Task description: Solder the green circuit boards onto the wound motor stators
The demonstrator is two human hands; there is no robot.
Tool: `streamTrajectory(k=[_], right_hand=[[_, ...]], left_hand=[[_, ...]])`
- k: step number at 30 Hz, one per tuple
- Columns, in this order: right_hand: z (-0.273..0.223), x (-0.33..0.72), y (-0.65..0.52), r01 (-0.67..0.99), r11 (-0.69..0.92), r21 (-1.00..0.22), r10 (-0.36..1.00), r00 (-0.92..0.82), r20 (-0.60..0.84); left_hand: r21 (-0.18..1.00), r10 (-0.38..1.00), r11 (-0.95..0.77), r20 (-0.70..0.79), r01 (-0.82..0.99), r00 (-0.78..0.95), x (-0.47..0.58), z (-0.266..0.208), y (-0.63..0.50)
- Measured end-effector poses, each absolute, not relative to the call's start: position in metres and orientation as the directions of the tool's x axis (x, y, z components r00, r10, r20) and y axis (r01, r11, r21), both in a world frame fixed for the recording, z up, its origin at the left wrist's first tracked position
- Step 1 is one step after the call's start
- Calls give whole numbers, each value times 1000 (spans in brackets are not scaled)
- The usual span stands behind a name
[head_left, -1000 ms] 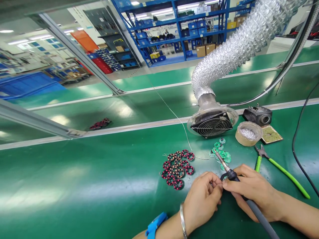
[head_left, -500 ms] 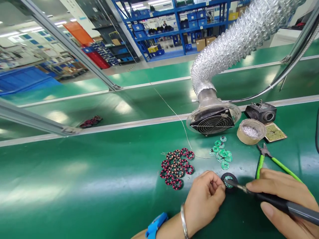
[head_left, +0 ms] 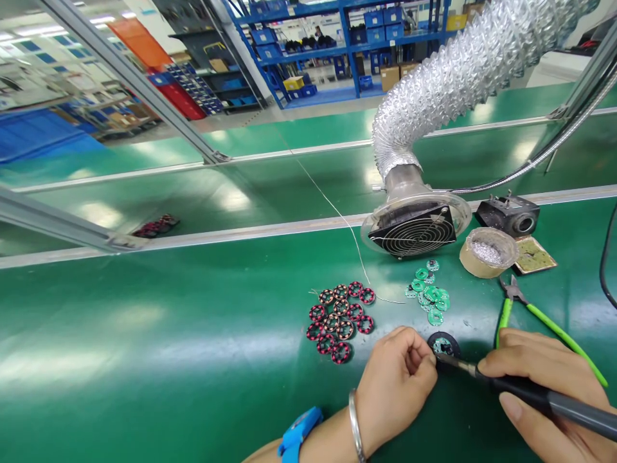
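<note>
- Has swung the soldering iron (head_left: 525,389) round since a second ago: then aimed away past the black ring (head_left: 456,343), now aimed leftward into it.
- Has also drawn the right hand (head_left: 544,360) off to the right of the black ring, out of its earlier place tight against the left hand (head_left: 402,373).
- Since half a second ago, has shifted the tip from about the middle of the circuit board (head_left: 441,345), set inside the black ring, to the near left part.
- Keeps the left hand much as before, just left of the black ring: fingers curled, thumb and forefinger together at the rim. Cannot tell whether pinching or only steadying.
- Holds the soldering iron pen-fashion in the right hand, fingers closed about the handle.
- Wears a silver bracelet (head_left: 355,426) and a blue wristband (head_left: 299,432) on the left arm, nearer than the black ring.
- Just beyond the black ring, has a loose pile of green boards (head_left: 436,296); left of it, past the hand, a cluster of wound coils (head_left: 338,325).
- Right of the black ring and beyond, has cutters (head_left: 515,292) with green handles spread, one partly covered by the right hand.
- Farther beyond the black ring, has a round tub (head_left: 477,260) of metallic bits and a fan (head_left: 414,231).
</note>
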State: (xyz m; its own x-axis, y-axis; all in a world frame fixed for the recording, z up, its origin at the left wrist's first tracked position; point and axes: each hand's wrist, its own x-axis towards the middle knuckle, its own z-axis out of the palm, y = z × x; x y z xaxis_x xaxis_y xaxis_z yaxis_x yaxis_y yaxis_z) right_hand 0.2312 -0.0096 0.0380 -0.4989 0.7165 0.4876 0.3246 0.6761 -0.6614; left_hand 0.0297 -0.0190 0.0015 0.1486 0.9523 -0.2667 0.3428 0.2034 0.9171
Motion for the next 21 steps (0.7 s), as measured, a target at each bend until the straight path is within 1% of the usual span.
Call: streamTrajectory(k=[4,9,13,18,21], right_hand=[[37,231,-10,323,650,-688,736,-490,466],[37,231,-10,320,662,-678,724,-505,470],[39,232,-11,366,664,-652,735,-479,480],[39,235,-15,426,650,-629,759,-395,517],[38,238,-15,445,642,-625,766,-405,499]], left_hand=[[914,954,183,-254,362,158,30,1,-18],[917,952,194,-262,349,160,30,1,-19],[920,951,197,-263,338,162,30,1,-19],[924,952,202,-263,325,158,29,0,-19],[924,953,203,-263,323,153,30,0,-19]])
